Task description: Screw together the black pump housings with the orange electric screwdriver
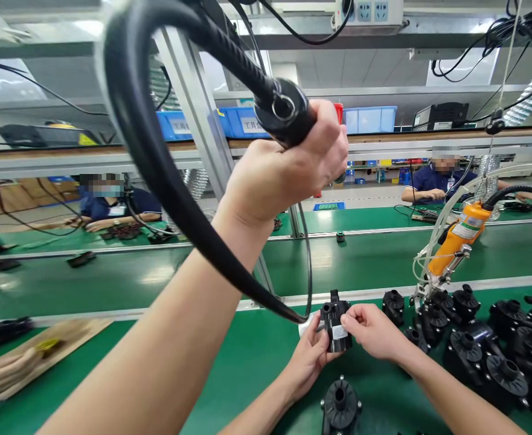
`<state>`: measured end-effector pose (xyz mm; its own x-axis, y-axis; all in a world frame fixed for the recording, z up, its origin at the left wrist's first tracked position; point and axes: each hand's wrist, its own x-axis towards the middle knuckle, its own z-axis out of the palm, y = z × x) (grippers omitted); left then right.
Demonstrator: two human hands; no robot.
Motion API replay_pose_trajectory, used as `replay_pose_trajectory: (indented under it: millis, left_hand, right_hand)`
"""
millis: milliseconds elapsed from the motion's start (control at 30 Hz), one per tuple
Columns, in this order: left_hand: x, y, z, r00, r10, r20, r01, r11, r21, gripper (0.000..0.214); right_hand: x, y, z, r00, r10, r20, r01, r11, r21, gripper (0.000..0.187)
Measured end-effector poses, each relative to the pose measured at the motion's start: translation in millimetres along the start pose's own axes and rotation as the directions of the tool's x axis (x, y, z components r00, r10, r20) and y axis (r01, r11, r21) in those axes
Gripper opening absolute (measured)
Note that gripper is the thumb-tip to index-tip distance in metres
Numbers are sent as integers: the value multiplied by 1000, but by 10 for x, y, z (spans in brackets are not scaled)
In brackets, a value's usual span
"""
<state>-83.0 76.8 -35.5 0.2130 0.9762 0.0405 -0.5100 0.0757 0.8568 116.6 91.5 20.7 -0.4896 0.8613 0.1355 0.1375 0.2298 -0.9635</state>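
Below centre, my left hand (308,356) grips a small black pump (335,320) from its left and underside. The pump has a spout on top and a white label on its front. My right hand (372,329) is closed, thumb and fingertips pressed at the pump's right side near the label. A white piece (308,326) shows beside my left thumb; its kind is partly hidden. Another black pump (340,402) stands upright on the green bench nearer me. A co-worker's hand (293,157) is closed around a black electric screwdriver (288,112) above.
The co-worker's raised forearm (175,320) and the thick looped cable (157,151) cross close before me. Many black pumps (505,368) crowd the right. An orange tool (460,235) hangs there. Another person's hand (7,374) works at left. People sit across the green bench (338,260).
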Motion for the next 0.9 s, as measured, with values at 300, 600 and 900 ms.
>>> replay_pose_trajectory:
  millis: [300, 600, 900]
  left_hand:
    - [749, 1320, 50, 977, 160, -141, -139, 980, 145, 59]
    - [-177, -211, 15, 998, 58, 12, -58, 998, 7, 55]
    - [-170, -123, 62, 992, 126, -24, -124, 991, 59, 78]
  right_hand:
    - [-12, -1, 5, 999, -20, -45, 17, 998, -59, 35]
    - [-56, -69, 32, 995, -30, -98, 15, 988, -151, 29]
    - [-97, -118, -242, 994, 15, -106, -42, 965, -259, 41]
